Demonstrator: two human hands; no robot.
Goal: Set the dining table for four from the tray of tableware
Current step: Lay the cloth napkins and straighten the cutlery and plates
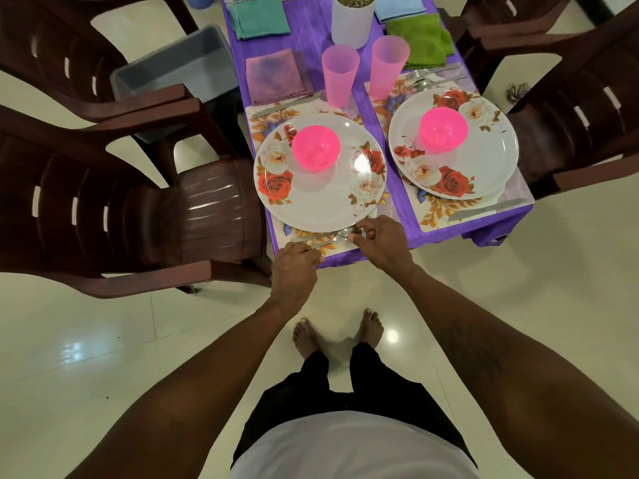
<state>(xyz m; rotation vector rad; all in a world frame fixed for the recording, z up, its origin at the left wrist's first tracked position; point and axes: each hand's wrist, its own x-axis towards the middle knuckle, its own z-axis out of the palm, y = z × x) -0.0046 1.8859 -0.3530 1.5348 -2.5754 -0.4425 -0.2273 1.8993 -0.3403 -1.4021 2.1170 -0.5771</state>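
Observation:
Two floral plates sit on floral placemats at the near end of the purple table (377, 216). The left plate (320, 198) and the right plate (484, 164) each carry a pink bowl (315, 146). Below the left plate lie a fork and a spoon (340, 235) on the placemat. My left hand (294, 271) pinches the handle end of this cutlery. My right hand (380, 240) pinches its head end by the plate rim. A knife (287, 105) lies above the left plate, another knife (484, 209) below the right plate. Two pink cups (339, 74) stand between the settings.
Dark brown plastic chairs (121, 209) flank the table on both sides. A grey tray (179, 70) rests on the far left chair. Folded cloth napkins in purple (275, 76), teal and green (422, 39) lie further up, beside a white pot (352, 19). My bare feet stand on glossy tiles.

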